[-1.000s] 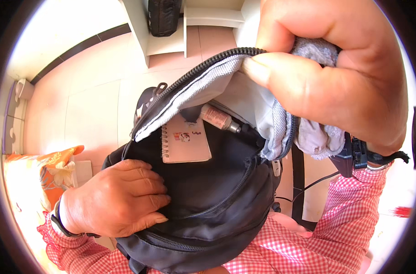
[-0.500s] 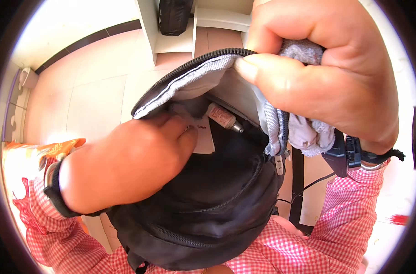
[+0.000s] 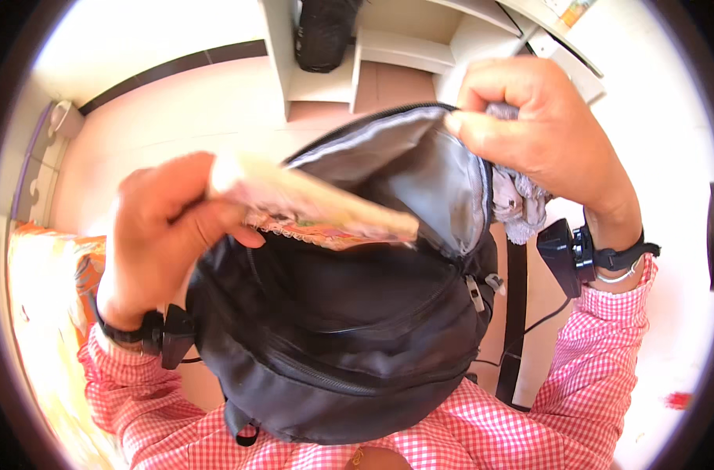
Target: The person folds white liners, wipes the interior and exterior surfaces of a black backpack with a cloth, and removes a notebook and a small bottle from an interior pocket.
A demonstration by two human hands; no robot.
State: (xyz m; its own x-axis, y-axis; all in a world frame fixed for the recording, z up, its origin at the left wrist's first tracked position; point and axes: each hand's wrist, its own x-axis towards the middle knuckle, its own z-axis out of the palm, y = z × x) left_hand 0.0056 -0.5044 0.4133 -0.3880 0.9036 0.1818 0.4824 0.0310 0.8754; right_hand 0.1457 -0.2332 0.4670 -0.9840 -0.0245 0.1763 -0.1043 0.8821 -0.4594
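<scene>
A black backpack (image 3: 349,313) with a grey lining lies open on my lap, its zipped mouth gaping. Over that mouth, my left hand (image 3: 157,227) pinches a small spiral notebook (image 3: 326,207) by one end. Its pages look pale and its cover colourful, blurred by motion. On the far right side of the bag, my right hand (image 3: 541,129) is closed on the zipped rim, holding it up. A crumpled pale grey-pink cloth (image 3: 521,207) hangs just under that hand, beside the rim. The notebook hides part of the bag's inside.
Beyond the bag stands a white shelf unit (image 3: 408,48) with a black bag (image 3: 322,35) in it. An orange-and-white cloth or package (image 3: 48,290) is at the left. Pink tiles (image 3: 169,117) cover the floor. A black cable (image 3: 529,333) hangs to the right of the backpack.
My left hand has come up out of the backpack with the notebook, moving left. The white tube seen inside earlier is now hidden. My right hand still grips the rim.
</scene>
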